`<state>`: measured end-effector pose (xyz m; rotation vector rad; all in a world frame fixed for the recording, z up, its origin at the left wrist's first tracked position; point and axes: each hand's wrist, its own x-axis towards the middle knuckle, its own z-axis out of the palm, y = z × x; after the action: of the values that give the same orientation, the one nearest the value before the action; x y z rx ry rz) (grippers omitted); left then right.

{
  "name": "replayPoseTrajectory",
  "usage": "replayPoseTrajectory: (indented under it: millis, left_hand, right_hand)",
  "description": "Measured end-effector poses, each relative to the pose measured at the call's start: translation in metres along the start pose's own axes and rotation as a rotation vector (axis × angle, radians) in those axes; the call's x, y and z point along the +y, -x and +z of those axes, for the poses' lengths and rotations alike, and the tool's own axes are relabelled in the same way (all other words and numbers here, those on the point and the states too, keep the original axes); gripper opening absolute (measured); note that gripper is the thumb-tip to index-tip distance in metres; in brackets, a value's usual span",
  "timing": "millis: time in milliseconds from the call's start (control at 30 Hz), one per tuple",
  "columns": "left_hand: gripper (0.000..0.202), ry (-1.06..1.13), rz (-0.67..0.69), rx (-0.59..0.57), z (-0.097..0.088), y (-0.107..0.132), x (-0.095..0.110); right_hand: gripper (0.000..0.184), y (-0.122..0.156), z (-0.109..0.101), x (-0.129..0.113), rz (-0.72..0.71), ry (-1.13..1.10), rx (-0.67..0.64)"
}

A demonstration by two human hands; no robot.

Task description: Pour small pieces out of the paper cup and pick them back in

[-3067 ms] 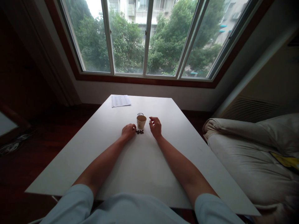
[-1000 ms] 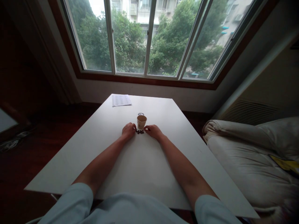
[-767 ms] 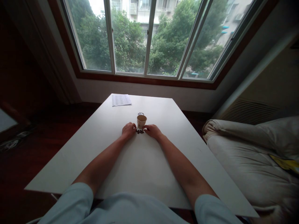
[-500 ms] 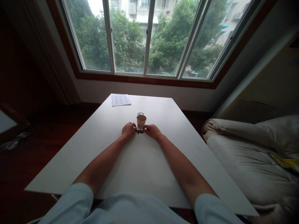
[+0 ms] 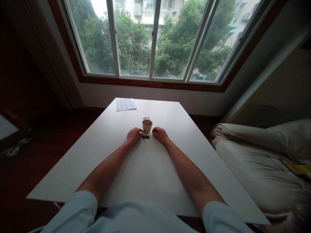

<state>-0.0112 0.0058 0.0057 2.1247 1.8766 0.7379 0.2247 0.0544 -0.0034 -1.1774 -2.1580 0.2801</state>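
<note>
A brown paper cup (image 5: 147, 127) stands upright near the middle of the white table. Several small dark pieces, like beans (image 5: 145, 137), lie loose on the tabletop just in front of it. My left hand (image 5: 133, 135) rests at the left of the cup, its curled fingertips against the left end of the dark pieces. To the cup's right, my right hand (image 5: 160, 134) is closed with thumb and finger together, a little apart from the cup. Whatever either hand pinches is too small to make out. The cup's inside bottom is hidden.
Behind the cup lies a thin dark-rimmed object (image 5: 146, 118), perhaps glasses. Sheets of paper (image 5: 126, 104) are at the far left of the white table (image 5: 150, 181). A pale sofa (image 5: 255, 161) stands to the right, and a window (image 5: 153, 42) is beyond.
My right hand has drawn back to the right, away from the dark pieces and the cup, its fingers now curled in. My left hand has barely shifted.
</note>
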Motion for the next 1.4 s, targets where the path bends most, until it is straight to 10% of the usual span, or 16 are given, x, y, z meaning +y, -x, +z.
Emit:
replayPoseTrajectory:
  millis: [367, 833, 1400]
  left_hand:
    - [0.024, 0.007, 0.032, 0.014, -0.002, 0.002, 0.003]
    - [0.013, -0.024, 0.017, 0.018, -0.004, 0.004, 0.006]
    - [0.011, -0.04, 0.014, 0.013, -0.007, 0.005, 0.008]
  right_hand:
    - [0.014, -0.001, 0.0, -0.001, 0.123, -0.252, 0.305]
    - [0.032, -0.012, 0.015, 0.008, 0.246, -0.622, 0.355]
    - [0.017, -0.008, -0.004, -0.024, 0.151, -0.415, 0.46]
